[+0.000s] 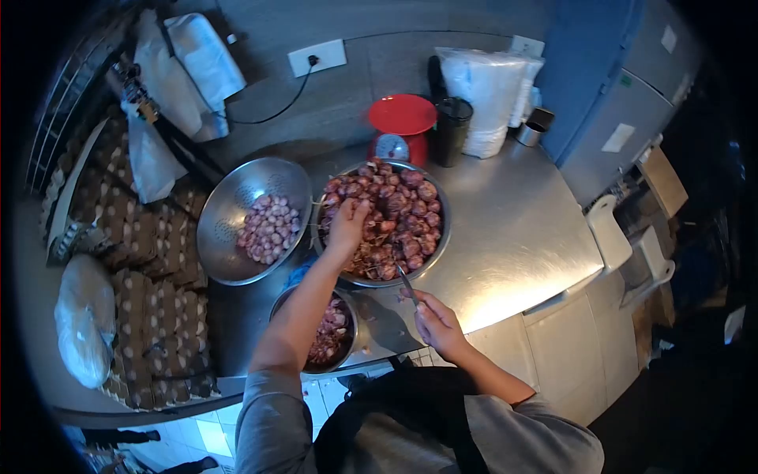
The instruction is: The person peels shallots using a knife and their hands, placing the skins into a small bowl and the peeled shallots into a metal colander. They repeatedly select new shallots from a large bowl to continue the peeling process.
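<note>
Left hand closes on 1 unpeeled shallot in the far bowl while right hand grips a knife; peeling likely comes next, needing the shallot brought near the blade

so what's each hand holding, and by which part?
Right hand grips a thin metal knife by its handle end. Left hand reaches into the steel bowl of unpeeled red shallots; any grasp is hidden.

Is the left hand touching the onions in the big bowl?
Touching. The head view shows the left hand resting down on the unpeeled onions piled in the big bowl, fingers among them.
</note>
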Tool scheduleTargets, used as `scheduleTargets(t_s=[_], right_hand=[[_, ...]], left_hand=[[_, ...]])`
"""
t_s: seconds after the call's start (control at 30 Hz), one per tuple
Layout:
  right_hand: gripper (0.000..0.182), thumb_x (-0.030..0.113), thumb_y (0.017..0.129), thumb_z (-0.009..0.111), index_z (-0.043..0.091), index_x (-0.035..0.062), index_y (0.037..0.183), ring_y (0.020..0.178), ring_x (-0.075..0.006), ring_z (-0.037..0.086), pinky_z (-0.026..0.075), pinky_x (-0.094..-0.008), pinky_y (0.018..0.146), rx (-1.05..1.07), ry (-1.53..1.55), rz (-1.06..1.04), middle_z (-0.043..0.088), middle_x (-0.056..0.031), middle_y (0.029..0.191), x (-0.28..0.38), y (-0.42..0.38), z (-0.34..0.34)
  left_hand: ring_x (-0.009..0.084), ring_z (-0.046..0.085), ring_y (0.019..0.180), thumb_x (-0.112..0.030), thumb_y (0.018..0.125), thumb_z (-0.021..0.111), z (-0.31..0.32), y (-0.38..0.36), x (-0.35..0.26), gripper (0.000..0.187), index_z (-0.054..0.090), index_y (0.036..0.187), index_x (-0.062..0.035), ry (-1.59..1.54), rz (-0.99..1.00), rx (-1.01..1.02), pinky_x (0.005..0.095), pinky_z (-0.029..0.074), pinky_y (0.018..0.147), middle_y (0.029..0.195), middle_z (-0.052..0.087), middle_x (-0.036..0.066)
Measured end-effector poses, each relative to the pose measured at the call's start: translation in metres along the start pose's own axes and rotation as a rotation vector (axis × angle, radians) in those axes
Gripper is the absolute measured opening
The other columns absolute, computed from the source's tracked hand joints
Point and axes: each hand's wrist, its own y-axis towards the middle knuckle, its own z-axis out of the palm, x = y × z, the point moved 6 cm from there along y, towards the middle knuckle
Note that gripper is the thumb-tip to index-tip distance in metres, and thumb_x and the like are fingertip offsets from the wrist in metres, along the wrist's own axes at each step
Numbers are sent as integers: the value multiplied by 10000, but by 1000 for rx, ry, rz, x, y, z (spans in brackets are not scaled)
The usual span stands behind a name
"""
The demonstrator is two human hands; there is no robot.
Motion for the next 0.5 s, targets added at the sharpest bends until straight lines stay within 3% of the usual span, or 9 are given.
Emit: scheduleTargets(t_s=[0.1,0.2,0.3,0.33,0.43,0.47,0.5], right_hand=[[350,193,945,376,392,45,1262,497,-29,316,264,-170,460,11,-12,15,345,56,602,0,4,5],[350,193,944,378,394,45,1261,496,-32,314,266,-171,461,36,-30,6,343,55,604,1,6,6],[348,189,944,376,394,45,1260,493,-33,312,267,-171,460,37,-20,-3,339,54,604,4,6,5],[348,188,944,375,395,43,1259,492,-32,312,266,-171,459,32,-16,1,340,54,603,4,6,5],[346,186,945,371,396,38,1256,489,-30,314,263,-169,454,27,-4,8,342,54,601,2,8,4],[345,185,945,370,396,36,1255,487,-29,314,263,-168,453,30,-1,8,344,54,600,1,8,3],[345,184,945,368,397,34,1254,486,-27,314,263,-167,452,31,1,10,346,54,598,0,9,3]], left_hand=[[102,500,617,-331,868,541,5,-7,-4,306,553,866,-26,-165,-227,16,246,412,607,719,556,35],[94,461,550,-394,833,576,4,7,16,346,556,848,-49,102,-244,47,230,385,547,691,535,8],[86,495,650,-396,831,576,18,3,4,332,542,849,-67,-53,-284,222,226,387,607,733,537,-3],[104,507,747,-255,851,546,18,-5,-16,207,490,930,-71,29,-337,239,246,399,636,799,527,15],[118,504,825,-106,836,487,19,-3,-12,195,430,1018,-65,-59,-271,319,258,408,665,862,523,32],[119,502,777,-9,803,433,18,-4,-11,248,408,1045,-57,-126,-260,323,263,415,678,847,525,39],[115,497,761,-15,802,443,17,-3,-9,242,412,1039,-54,-123,-252,312,256,410,665,843,525,40]])
